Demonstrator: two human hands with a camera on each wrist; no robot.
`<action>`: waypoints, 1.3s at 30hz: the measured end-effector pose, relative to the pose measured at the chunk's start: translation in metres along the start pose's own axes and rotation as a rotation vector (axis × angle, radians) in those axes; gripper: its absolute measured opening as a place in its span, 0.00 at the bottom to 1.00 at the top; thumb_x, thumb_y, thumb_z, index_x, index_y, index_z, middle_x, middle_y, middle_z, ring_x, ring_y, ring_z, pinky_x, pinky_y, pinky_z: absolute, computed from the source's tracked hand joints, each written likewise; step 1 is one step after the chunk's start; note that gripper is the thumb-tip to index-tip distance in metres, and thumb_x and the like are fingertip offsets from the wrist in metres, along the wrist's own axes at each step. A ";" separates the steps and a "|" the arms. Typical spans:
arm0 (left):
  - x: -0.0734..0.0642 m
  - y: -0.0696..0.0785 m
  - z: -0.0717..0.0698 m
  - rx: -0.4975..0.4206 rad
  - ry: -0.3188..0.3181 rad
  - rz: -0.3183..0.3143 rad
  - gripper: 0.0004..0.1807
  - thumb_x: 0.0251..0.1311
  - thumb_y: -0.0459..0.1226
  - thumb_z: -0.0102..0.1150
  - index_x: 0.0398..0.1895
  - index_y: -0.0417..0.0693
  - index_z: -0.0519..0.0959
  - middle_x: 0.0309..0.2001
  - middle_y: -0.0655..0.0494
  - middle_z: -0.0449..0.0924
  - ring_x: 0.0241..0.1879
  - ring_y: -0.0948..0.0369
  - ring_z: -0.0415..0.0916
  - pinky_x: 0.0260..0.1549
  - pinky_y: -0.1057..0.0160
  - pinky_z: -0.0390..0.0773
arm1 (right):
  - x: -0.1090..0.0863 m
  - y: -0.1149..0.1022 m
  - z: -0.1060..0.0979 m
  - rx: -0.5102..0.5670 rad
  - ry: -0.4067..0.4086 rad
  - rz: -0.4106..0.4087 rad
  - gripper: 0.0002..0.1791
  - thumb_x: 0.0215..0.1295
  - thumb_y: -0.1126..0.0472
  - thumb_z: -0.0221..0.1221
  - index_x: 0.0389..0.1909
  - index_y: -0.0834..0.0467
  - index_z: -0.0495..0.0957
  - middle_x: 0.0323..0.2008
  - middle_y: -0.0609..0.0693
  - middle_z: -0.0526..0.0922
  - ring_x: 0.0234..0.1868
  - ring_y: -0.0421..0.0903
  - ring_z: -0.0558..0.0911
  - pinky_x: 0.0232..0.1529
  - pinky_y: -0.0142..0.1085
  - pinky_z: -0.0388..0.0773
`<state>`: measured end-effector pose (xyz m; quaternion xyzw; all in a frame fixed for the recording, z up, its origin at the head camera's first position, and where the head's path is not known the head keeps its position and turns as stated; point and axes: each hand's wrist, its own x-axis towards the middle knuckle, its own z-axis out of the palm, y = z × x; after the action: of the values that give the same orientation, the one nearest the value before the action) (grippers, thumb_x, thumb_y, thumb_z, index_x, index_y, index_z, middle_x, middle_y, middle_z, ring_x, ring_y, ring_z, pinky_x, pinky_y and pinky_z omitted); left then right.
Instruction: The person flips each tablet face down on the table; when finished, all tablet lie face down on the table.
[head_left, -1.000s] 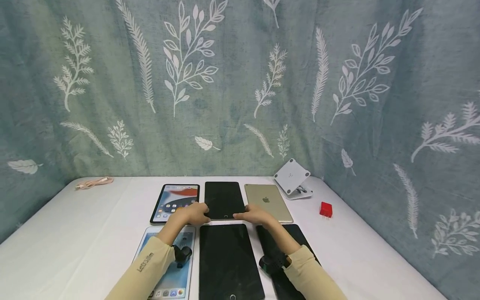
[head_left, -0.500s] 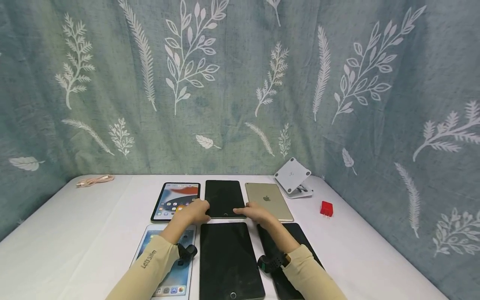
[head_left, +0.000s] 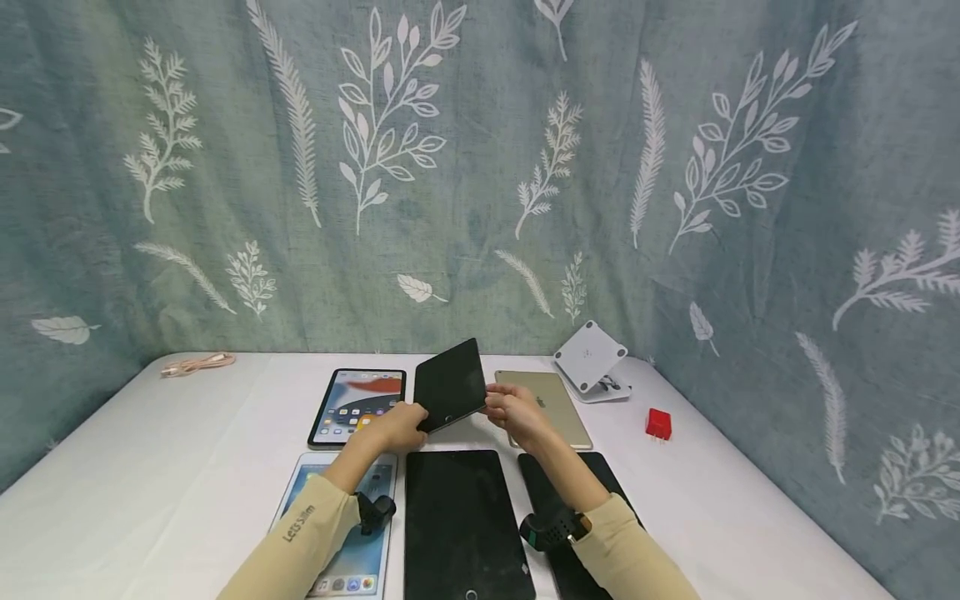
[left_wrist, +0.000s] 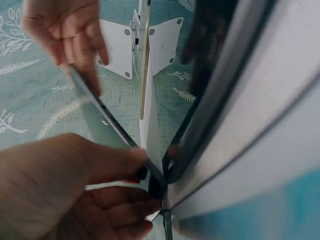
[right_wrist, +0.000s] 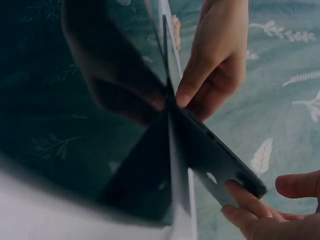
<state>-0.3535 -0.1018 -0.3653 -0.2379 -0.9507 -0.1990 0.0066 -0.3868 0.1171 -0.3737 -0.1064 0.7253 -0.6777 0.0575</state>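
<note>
A small black tablet (head_left: pixel 452 383) at the back middle is tilted, its right side raised off the table. My left hand (head_left: pixel 396 427) pinches its near left corner; in the left wrist view the thumb (left_wrist: pixel 122 160) lies on one face with fingers beneath. My right hand (head_left: pixel 519 414) is at the raised right corner. In the right wrist view, fingers (right_wrist: pixel 245 200) of that hand touch the tablet's back, while its thumb (right_wrist: pixel 297 185) stands apart from the edge. A larger black tablet (head_left: pixel 461 517) lies flat just in front.
A lit tablet (head_left: pixel 358 407) lies left, a gold tablet (head_left: pixel 547 404) face down right. Nearer me are a white-framed tablet (head_left: pixel 352 550) and another dark tablet (head_left: pixel 570 558). Behind right stand a folding stand (head_left: pixel 591 357) and a red charger (head_left: pixel 658 423); a coiled cable (head_left: pixel 197 364) lies far left.
The small black tablet lay flat before; its right side has risen, leaving it tilted. My right hand has moved up and right with that edge. The left hand stays at the near left corner.
</note>
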 end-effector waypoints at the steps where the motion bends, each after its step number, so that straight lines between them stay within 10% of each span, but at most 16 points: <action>1: 0.000 0.001 0.000 -0.011 -0.004 0.009 0.13 0.58 0.29 0.57 0.44 0.29 0.79 0.43 0.37 0.82 0.39 0.50 0.79 0.41 0.52 0.77 | -0.013 -0.015 0.007 -0.008 0.000 -0.014 0.24 0.67 0.71 0.47 0.62 0.79 0.59 0.44 0.64 0.79 0.36 0.38 0.80 0.42 0.31 0.75; 9: 0.001 0.006 -0.001 -0.173 -0.028 0.018 0.31 0.65 0.35 0.56 0.68 0.29 0.61 0.62 0.34 0.70 0.61 0.44 0.71 0.58 0.48 0.71 | -0.029 -0.037 0.023 -0.111 0.048 -0.176 0.23 0.66 0.72 0.51 0.62 0.72 0.68 0.59 0.70 0.73 0.62 0.62 0.73 0.64 0.51 0.68; 19: 0.004 0.013 -0.005 -0.380 0.109 0.121 0.44 0.66 0.39 0.56 0.75 0.37 0.42 0.65 0.32 0.65 0.63 0.43 0.69 0.59 0.46 0.70 | -0.038 -0.041 0.032 -0.357 -0.030 -0.346 0.23 0.67 0.68 0.55 0.62 0.70 0.69 0.57 0.68 0.76 0.57 0.62 0.78 0.58 0.54 0.73; 31: -0.004 0.010 -0.035 -0.311 0.256 0.125 0.50 0.55 0.35 0.68 0.74 0.35 0.47 0.67 0.35 0.64 0.63 0.45 0.70 0.57 0.49 0.74 | -0.036 -0.022 0.030 -0.417 -0.461 -0.031 0.31 0.75 0.55 0.47 0.72 0.65 0.54 0.68 0.66 0.64 0.64 0.62 0.72 0.67 0.56 0.61; 39: -0.016 0.008 -0.049 -0.155 0.284 -0.010 0.46 0.47 0.38 0.74 0.68 0.31 0.62 0.58 0.36 0.76 0.52 0.46 0.78 0.51 0.46 0.77 | -0.037 -0.015 0.037 -0.490 -0.485 0.017 0.30 0.74 0.54 0.48 0.72 0.61 0.56 0.67 0.68 0.64 0.69 0.63 0.65 0.67 0.59 0.59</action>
<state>-0.3398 -0.1209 -0.3183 -0.2025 -0.9231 -0.3036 0.1214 -0.3409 0.0891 -0.3638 -0.2690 0.8327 -0.4377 0.2066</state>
